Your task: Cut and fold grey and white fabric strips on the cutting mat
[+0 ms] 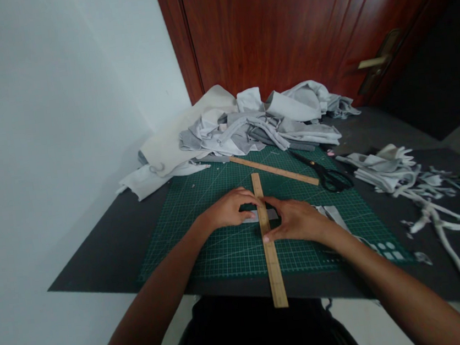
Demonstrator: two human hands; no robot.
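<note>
A wooden ruler point(273, 267) lies lengthwise across a short grey fabric strip point(273, 213) on the green cutting mat point(223, 256). The ruler's near end sticks out past the table edge. From the left, my left hand point(231, 208) reaches the ruler with bent fingers at its edge, its thumb pressed on the strip's left end. My right hand point(297, 217) grips the ruler from the right, thumb and forefinger set apart along it, on either side of the strip. Its other fingers are partly hidden. More pale fabric pieces point(333, 217) lie beside the right wrist.
A second wooden ruler point(275, 170) lies slantwise beyond my hands, near black scissors point(330, 176). Grey and white fabric point(245, 126) is heaped at the back against a wooden door point(272, 29). Scraps and cords point(391, 170) lie on the right. A white wall point(63, 130) borders the left.
</note>
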